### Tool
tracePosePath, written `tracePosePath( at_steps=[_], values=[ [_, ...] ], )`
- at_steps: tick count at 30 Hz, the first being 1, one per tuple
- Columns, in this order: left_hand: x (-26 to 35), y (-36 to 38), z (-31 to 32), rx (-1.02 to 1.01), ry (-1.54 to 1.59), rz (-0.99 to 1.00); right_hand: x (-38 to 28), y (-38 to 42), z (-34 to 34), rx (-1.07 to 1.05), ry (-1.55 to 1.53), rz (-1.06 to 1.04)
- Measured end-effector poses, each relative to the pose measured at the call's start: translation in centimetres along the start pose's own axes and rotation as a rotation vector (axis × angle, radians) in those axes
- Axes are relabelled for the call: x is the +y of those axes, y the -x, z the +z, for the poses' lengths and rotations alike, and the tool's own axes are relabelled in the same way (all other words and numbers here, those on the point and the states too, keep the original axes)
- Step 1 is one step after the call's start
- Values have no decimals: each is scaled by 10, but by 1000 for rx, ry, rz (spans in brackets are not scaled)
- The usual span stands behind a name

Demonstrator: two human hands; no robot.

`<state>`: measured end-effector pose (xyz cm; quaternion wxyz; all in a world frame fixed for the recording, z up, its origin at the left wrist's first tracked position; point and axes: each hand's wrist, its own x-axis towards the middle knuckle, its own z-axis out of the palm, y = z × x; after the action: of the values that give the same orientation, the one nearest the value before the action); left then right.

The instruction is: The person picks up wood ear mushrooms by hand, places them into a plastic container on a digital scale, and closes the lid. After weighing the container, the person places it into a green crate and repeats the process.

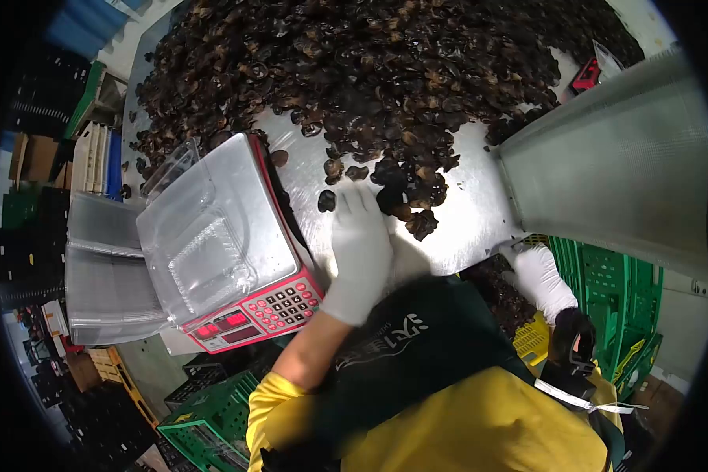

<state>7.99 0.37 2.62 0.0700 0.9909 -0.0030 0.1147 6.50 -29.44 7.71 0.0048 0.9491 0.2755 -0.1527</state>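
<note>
My left hand (pixel 359 248), in a white glove, lies on the metal table with its fingers stretched out flat toward a few loose wood ear mushrooms (pixel 357 172). A dark one sits beside its fingertips. Off the table's right edge is my right hand (pixel 539 277), also gloved, with fingers and thumb apart and nothing visible between them. Below and beside it, more wood ears (pixel 499 295) lie in a yellow basket (pixel 532 340). A big heap of wood ears (pixel 370 71) covers the far part of the metal table (pixel 480 197).
A red-framed scale (pixel 279 303) stands left of my left hand, a clear plastic tray (pixel 204 228) on its plate. Stacked clear trays (pixel 106 275) are farther left. At right rises another tall stack of clear trays (pixel 613 165). Green crates (pixel 606 287) stand below it.
</note>
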Motion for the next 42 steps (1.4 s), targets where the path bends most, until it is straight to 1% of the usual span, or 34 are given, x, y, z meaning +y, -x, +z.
tracePosePath(
  at_steps=[2, 3, 5, 6, 8, 9, 11, 12, 13, 15, 17, 18, 19, 21, 22, 23, 25, 26, 28, 29, 31, 32, 33, 34, 35, 36, 37, 38, 39, 41, 42],
  values=[
    [5, -38, 3, -75, -430, -135, 5, -2, 3, 143, 61, 51],
    [0, -51, 16, 1, -568, -160, -2, -11, -5, 146, 9, 80],
    [-3, -71, 26, -194, -721, -247, -7, -30, -2, 356, -109, -5],
    [-12, -72, 33, -191, -718, -241, -12, -39, -4, 389, -115, -12],
    [-35, -73, 46, 84, -443, -161, -17, -61, 1, 448, -167, -41],
    [-35, -71, 41, 83, -445, -160, -16, -74, 9, 586, -218, -123],
    [-33, -63, 18, 174, -238, -186, -22, -94, 6, 537, -179, -66],
    [-31, -55, 0, 247, -35, -152, -26, -105, 4, 542, -184, -65],
    [-29, -49, -10, 261, 131, -166, -31, -115, 4, 549, -229, -38],
    [-26, -35, -21, 185, 712, -242, -30, -130, 8, 564, -280, -13],
    [-24, -24, -26, -56, 1363, -561, -33, -147, 24, 508, -243, -34],
    [-24, -20, -26, -71, 1734, -509, -33, -153, 29, 565, -272, -34],
    [-21, -20, -33, -144, 1730, -668, -30, -155, 31, 566, -275, -41],
    [-23, -13, -28, -161, 1875, -610, -26, -159, 33, 574, -607, 55],
    [-23, -13, -29, -165, 1873, -672, -27, -157, 30, 616, -710, 88],
    [-23, -11, -29, -165, 1869, -679, -25, -157, 32, 657, -744, 89],
    [-22, -11, -26, -136, 1881, -653, -27, -149, 25, 582, -886, 200],
    [-21, -9, -26, -143, 1884, -656, -23, -146, 28, 580, -884, 207],
    [-18, -7, -31, -159, 1732, -683, -18, -142, 25, 590, -981, 185],
    [-10, -5, -34, -184, 1683, -678, -17, -135, 22, 596, -1011, 188],
    [6, 8, -24, -255, 1721, -551, -11, -130, 16, 568, -998, 200],
    [19, 14, -20, -293, 1804, -582, -10, -133, 18, 570, -998, 201],
    [25, 17, -17, -398, 1785, -633, -10, -136, 16, 611, -950, 141],
    [30, 19, -17, -363, 1745, -599, -11, -136, 13, 650, -899, 81],
    [33, 21, -18, -326, 1705, -568, -15, -135, 10, 660, -656, 74],
    [33, 19, -21, -324, 1709, -571, -26, -136, -3, 730, -451, 17],
    [30, 17, -25, -263, 1699, -642, -37, -139, -10, 793, -247, -39],
    [25, 15, -28, -201, 1688, -711, -47, -147, -7, 756, -263, -94],
    [12, 17, -24, -277, 1664, -743, -57, -156, -5, 720, -278, -148],
    [-2, 21, -18, -258, 1628, -657, -77, -170, -11, 633, -209, -171],
    [-5, 24, -13, -249, 1627, -657, -83, -179, -12, 564, -128, -147]
  ],
)
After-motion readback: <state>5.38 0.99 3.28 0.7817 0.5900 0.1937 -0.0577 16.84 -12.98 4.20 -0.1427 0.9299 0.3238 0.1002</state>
